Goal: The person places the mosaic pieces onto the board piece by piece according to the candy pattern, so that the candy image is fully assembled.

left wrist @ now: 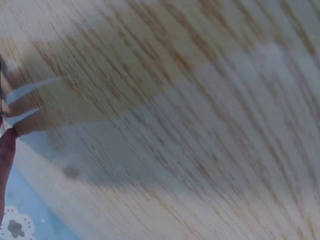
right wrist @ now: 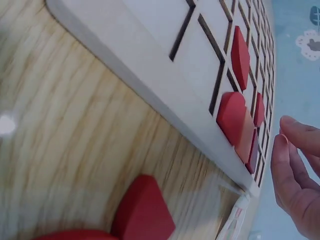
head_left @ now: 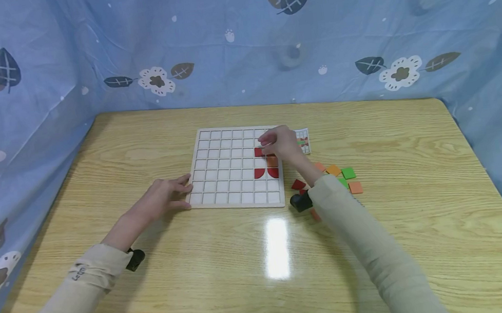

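Note:
A pale gridded board (head_left: 226,180) lies on the table. Several red and orange pieces sit in its right-hand columns, among them two red quarter-rounds, an orange square (head_left: 272,162) and a red piece (right wrist: 240,57). My left hand (head_left: 162,195) rests at the board's left edge, fingers spread and extended, thumb by the near corner. Over the right side of the board is my right hand (head_left: 283,145), thumb and forefinger tips brought together just above the red pieces. I cannot tell whether a piece is between those fingertips.
Right of the board lie loose pieces: red, orange and green, including a green square (head_left: 348,173) and a red quarter-round (right wrist: 145,210). A printed card (head_left: 303,140) with a gridded pattern is partly behind the right hand. Blue patterned cloth (head_left: 237,39) hangs behind the table.

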A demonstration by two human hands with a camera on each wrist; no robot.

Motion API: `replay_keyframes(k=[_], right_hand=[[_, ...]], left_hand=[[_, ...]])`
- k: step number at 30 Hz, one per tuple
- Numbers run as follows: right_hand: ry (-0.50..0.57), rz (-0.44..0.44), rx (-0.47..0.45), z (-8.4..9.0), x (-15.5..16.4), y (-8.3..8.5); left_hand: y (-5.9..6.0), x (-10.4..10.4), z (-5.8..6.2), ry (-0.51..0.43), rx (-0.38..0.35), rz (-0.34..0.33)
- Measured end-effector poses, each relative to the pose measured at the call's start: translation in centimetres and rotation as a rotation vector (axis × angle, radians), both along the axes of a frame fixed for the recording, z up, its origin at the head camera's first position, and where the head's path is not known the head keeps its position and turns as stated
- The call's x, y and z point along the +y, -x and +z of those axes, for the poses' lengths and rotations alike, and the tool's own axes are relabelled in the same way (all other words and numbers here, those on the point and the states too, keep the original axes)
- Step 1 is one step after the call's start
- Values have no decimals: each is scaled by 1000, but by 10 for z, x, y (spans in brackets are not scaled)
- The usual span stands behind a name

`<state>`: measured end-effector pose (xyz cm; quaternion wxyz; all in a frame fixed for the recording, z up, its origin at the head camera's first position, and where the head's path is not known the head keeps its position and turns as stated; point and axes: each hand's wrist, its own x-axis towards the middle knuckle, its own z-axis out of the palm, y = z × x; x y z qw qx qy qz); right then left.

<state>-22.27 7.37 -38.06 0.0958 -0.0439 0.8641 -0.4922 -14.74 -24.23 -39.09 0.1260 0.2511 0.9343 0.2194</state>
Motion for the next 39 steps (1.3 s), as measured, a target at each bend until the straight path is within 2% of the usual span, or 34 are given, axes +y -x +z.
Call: replay_keyframes(k=[11, 19, 27, 30, 39], right_hand=[[-78, 12, -63, -2, -1, 3], [-74, 22, 1, 0, 8, 2], [170, -12, -106, 8, 35, -5], [226, -32, -126, 10, 49, -10], [286, -103, -188, 14, 90, -30]], left_hand=[[-1, -1, 0, -11, -8, 9], [-1, 0, 1, -5, 0, 4], [0, 0, 1, -12, -16, 12], [0, 0, 1, -11, -25, 18], [0, 0, 0, -8, -3, -1]])
